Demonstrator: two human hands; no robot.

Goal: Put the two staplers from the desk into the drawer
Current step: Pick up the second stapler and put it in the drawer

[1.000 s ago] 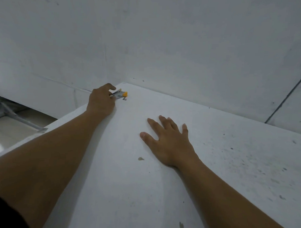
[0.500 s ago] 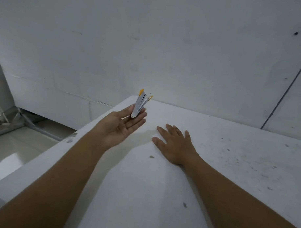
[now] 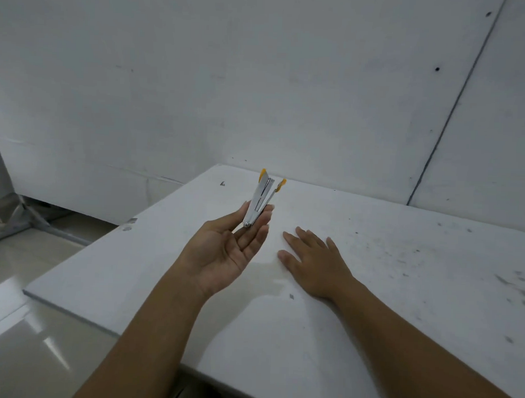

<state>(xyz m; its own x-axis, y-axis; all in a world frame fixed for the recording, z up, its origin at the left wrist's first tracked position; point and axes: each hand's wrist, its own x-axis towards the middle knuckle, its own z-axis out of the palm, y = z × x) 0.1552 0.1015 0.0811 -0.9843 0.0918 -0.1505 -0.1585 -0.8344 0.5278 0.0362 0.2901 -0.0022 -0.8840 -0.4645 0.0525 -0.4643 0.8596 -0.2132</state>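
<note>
Stapler — silver; orange tips, splayed

Wall: white panels behind the desk, scuffed, with a few small dark spots.
Seam: thin dark line slanting down the wall, upper right to the desk's back edge.
Floor: glossy pale tiles left of the desk, catching light.
Metal frame: grey bars at the wall's foot, far left.
</note>
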